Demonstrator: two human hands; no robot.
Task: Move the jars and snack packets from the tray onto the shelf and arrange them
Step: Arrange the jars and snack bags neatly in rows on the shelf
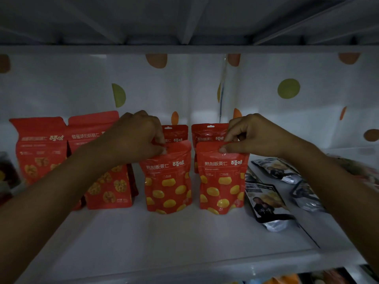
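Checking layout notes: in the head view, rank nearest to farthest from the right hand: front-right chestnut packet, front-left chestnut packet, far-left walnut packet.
1. Front-right chestnut packet, pinched at its top by the right hand.
2. Front-left chestnut packet, in the middle.
3. Far-left walnut packet, at the left end.

On my remote screen I see what looks like a small shop, or a storeroom arranged like one: a white shelf [164, 232] with another board [184, 49] close above it and more goods [287, 279] on a level below. The same branded snacks stand in rows: red chestnut packets [168, 181] two deep, red walnut packets [110, 187] to their left, dark packets [266, 203] lying flat on the right. A white sheet with coloured dots [287, 89] hangs behind, and the light is dim.
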